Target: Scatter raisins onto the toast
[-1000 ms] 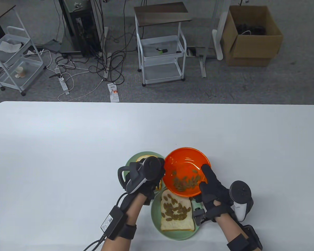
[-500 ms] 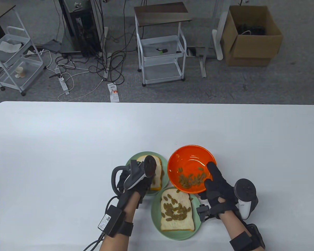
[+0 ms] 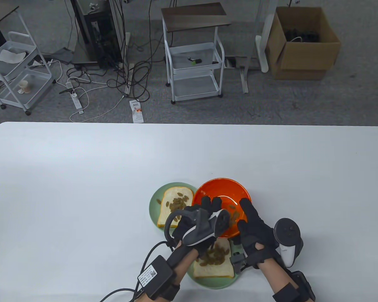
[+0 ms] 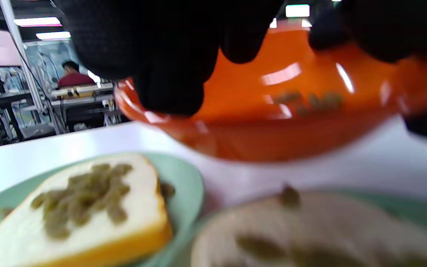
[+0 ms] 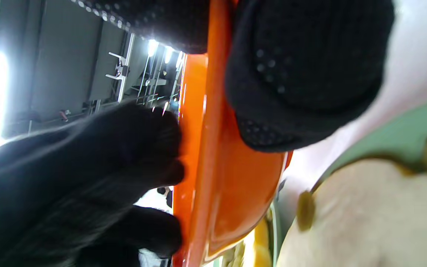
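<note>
My right hand [image 3: 244, 220] grips the right rim of an orange bowl [image 3: 222, 192], thumb inside, and holds it tilted just above the plates. A few raisins [image 3: 234, 214] lie in the bowl. My left hand [image 3: 212, 204] reaches over the bowl's near rim, fingers spread above the raisins; the left wrist view shows them hanging in front of the bowl [image 4: 272, 111]. The far toast [image 3: 176, 204] on a green plate [image 3: 153, 204] carries raisins. The near toast [image 3: 217, 265] on a second green plate [image 3: 208, 281] also carries raisins and is partly hidden by my left wrist.
The two plates touch each other near the table's front edge, and the bowl overlaps both. White tabletop [image 3: 82, 188] spreads to the left, right and back. Carts, cables and a cardboard box stand on the floor beyond the table.
My left hand has moved right, from above the far toast to the bowl, uncovering that toast. The bowl has shifted slightly left and back towards me with my right hand.
</note>
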### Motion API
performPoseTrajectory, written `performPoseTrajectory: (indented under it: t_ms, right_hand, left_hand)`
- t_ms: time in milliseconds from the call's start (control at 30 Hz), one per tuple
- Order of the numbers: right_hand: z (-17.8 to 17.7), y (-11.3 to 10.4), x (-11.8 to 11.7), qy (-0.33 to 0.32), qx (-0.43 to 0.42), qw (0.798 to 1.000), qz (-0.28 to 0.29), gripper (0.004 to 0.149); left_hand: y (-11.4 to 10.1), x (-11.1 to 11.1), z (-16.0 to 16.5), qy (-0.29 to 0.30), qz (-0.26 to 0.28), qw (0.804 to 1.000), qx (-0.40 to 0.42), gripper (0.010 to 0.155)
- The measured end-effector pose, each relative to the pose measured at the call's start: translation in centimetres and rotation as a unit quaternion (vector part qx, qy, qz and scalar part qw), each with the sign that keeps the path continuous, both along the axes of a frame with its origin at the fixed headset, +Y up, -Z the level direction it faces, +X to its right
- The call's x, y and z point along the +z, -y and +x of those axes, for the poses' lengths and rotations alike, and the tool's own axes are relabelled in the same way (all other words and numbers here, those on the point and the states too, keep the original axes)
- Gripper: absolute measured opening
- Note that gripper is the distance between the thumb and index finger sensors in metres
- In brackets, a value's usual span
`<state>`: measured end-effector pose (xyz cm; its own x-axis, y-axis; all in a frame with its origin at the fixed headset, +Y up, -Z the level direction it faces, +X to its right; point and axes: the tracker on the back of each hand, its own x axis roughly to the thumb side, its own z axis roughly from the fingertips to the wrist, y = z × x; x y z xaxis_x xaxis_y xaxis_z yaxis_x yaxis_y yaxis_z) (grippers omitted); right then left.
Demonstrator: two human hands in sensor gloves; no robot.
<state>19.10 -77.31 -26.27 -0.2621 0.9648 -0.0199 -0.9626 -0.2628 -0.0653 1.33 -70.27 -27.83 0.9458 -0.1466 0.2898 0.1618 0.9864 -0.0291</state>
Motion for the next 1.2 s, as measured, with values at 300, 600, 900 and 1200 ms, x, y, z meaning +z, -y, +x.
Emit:
performPoseTrajectory:
  t_ms: [300, 600, 900, 1200]
  right_hand:
    - [-1.1, -0.6, 1.1, -0.008, -0.015, 1.0, 0.004, 0.06]
    - [-1.0, -0.6, 0.9, -0.007, -0.02, 1.0, -0.002, 0.059]
    - [-0.9, -0.4, 0.6, -0.01, -0.003, 1.0, -0.003, 0.061]
    - [1.2, 0.0, -0.5, 0.035, 0.007, 0.999, -0.004, 0.061]
  left_hand:
    - [1.1, 0.1, 1.0, -0.032, -0.012, 0.999, -0.025, 0.07]
    - [1.4, -0.1, 1.2, 0.003, 0.051, 0.998, 0.02, 0.047]
    - [0.9, -0.8, -0.9, 0.004, 0.077, 0.993, 0.093, 0.043]
    - [-1.1, -3.3, -8.0, -0.091, 0.09, 0.971, 0.204, 0.043]
